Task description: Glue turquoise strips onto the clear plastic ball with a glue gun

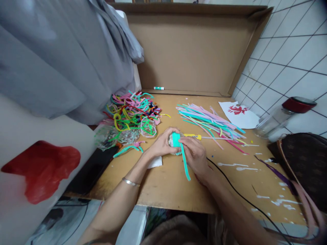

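Observation:
My left hand (161, 143) is closed around a small round piece (175, 140) wrapped in turquoise pipe cleaner, above the middle of the table. The fingers of my right hand (196, 154) pinch a turquoise pipe cleaner (186, 166) at the piece's right side; its loose end hangs down toward me. Just behind my right hand lies a yellow tool (192, 136) with a long pale stick, partly hidden by the fingers. A bit of white paper (155, 162) shows below my left wrist.
Tangled coloured pipe cleaners (133, 109) and clear round pieces (129, 136) are piled at left. Straight pipe cleaners (209, 119) lie at right, near a glass bottle (274, 120) and a brown bag (304, 160). A black cable (230, 182) crosses the table (176, 190). Cardboard (194, 54) stands behind.

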The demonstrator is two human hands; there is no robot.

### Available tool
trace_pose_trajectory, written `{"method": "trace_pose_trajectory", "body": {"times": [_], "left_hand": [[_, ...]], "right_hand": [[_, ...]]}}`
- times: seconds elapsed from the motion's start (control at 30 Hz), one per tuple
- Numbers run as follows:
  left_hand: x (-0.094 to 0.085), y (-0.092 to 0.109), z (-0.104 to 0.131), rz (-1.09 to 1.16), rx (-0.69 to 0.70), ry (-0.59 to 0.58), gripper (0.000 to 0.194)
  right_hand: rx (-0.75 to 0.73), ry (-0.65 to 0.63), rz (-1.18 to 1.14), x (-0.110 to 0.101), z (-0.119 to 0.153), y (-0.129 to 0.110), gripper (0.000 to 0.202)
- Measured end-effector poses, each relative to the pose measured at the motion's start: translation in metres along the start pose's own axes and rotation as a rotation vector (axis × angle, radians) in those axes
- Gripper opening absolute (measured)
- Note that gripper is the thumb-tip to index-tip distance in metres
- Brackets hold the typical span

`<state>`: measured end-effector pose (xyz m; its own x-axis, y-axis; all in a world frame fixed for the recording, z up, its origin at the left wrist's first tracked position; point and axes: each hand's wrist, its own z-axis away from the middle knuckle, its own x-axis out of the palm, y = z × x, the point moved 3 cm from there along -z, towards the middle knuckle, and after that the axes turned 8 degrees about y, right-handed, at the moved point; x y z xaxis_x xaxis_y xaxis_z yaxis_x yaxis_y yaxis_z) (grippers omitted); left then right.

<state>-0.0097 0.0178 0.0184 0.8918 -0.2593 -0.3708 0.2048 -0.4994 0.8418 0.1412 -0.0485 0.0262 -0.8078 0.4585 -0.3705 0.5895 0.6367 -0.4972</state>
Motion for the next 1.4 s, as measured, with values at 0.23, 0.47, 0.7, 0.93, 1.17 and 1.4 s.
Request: {"method": "trace_pose_trajectory", "body": {"times": [0.23,0.47,0.7,0.93,1.17,1.4], "left_hand": [[0.0,-0.002,0.0,-0.006,0.013,-0.007,0.054],[-0.001,0.001,-0.002,-0.015,-0.016,0.018,0.055],[-0.011,-0.018,-0.006,0.073,-0.142,0.153,0.053],[-0.014,-0.018,-0.006,0.237,-0.217,0.14,0.053],[-0.025,-0.006,-0.006,0.259,-0.209,0.212,0.05],[-0.028,-0.013,-0.005,0.359,-0.229,0.252,0.05]], "right_hand": [[0.02,0.01,-0.014,0.0,0.001,0.001,0.024],[0.004,0.058,0.044,-0.005,-0.003,0.001,0.023],[0.281,0.136,0.391,-0.027,-0.006,0.036,0.03],[0.498,-0.405,1.021,-0.009,0.0,0.054,0.058],[0.632,-0.417,1.002,0.001,-0.005,0.054,0.05],[0.707,-0.325,0.998,-0.014,-0.005,0.052,0.046]]}}
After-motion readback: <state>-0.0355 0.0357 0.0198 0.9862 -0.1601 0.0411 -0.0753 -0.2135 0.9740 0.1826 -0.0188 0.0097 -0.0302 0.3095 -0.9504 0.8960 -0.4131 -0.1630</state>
